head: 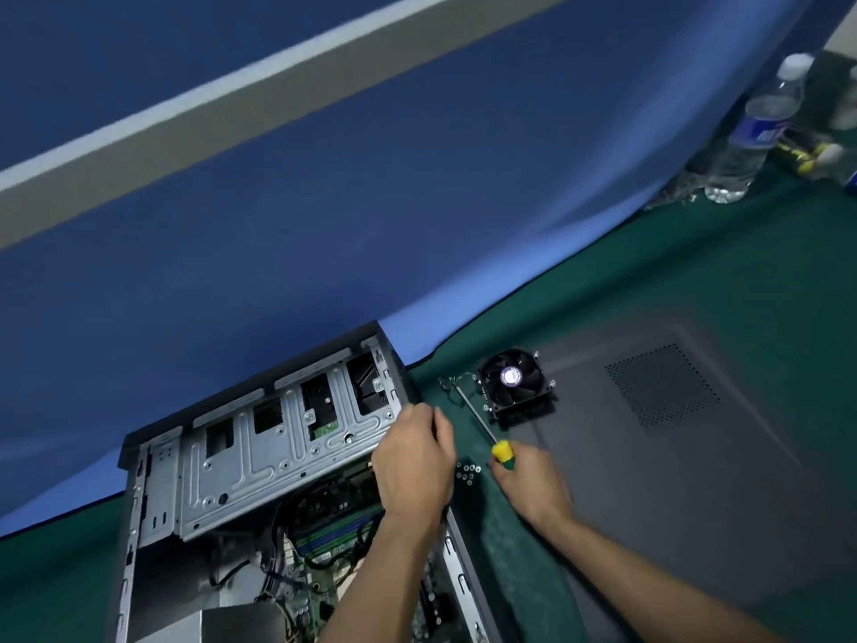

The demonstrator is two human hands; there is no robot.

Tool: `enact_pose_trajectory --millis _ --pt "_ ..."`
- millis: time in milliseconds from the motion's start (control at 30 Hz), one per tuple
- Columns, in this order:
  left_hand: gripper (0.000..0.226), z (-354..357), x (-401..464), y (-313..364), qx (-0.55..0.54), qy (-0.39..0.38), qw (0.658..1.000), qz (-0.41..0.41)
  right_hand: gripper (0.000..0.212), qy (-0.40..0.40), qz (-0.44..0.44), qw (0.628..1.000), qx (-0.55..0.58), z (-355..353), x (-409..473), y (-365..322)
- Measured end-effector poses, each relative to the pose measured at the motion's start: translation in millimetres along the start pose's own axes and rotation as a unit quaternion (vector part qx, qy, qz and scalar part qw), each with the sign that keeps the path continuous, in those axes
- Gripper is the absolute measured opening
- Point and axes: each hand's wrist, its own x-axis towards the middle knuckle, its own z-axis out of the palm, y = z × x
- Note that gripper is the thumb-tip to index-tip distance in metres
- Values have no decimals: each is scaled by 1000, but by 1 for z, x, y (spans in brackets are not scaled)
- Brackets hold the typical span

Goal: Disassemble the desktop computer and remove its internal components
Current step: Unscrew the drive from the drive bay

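I see the desktop computer case [259,461] lying open on its side, grey metal drive cage on top, cables and green motherboard [320,591] below. My left hand [412,461] rests at its right edge. Just right of that hand lie small screws [467,471]. Beyond my right hand [533,484], which holds the yellow-handled screwdriver [496,445], sits the removed black cooler fan [514,381].

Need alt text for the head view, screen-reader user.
A person's left hand rests on the right edge of an open grey metal desktop computer case while the right hand grips a yellow-and-green-handled screwdriver on the green table cover. A removed black cooler fan and small loose silver screws lie beside the case.
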Motion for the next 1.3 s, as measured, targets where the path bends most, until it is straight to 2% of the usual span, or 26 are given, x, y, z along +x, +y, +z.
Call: enact_pose_trajectory --millis 200,400,533,633,733,833,900,933,1000,1033,1067,1133,1200,1300 --pt "27 2 1 -1 13 -3 1000 9 24 12 -3 998 -67 20 18 -9" --pt "28 2 1 -3 3 10 1000 11 24 -24 -1 993 -114 23 26 -8" --pt "27 4 0 -4 -13 29 999 11 19 -32 9 999 -39 12 21 -11" --pt "26 6 -1 -5 -40 49 998 -2 22 -23 -18 1000 8 0 17 -24" --pt "29 5 -4 -6 -96 57 990 -83 29 -9 -53 994 93 -13 15 -51" --pt "36 5 -15 -11 -184 76 963 -184 37 12 -68 982 177 -23 13 -84" --pt "42 5 -27 -16 -269 90 923 -261 41 -2 -67 982 177 -22 9 -103" --pt "43 5 -31 -20 -326 100 883 -324 44 -14 -58 986 157 -17 5 -109" --pt "38 2 -33 -31 -455 94 757 -459 49 -23 -26 994 107 -5 -5 -113" --pt "35 -1 -32 -37 -518 79 689 -501 51 -18 -5 996 83 0 -9 -113" --pt "31 -3 -30 -41 -566 63 637 -520 53 -10 15 997 69 3 -12 -112" --pt "21 -8 -26 -50 -612 41 599 -516 57 13 39 997 71 7 -15 -110" --pt "16 -12 -22 -53 -646 39 568 -508 55 44 16 998 46 8 -16 -110" --pt "14 -14 -17 -58 -695 36 500 -515 59 73 -17 997 -3 10 -17 -112"
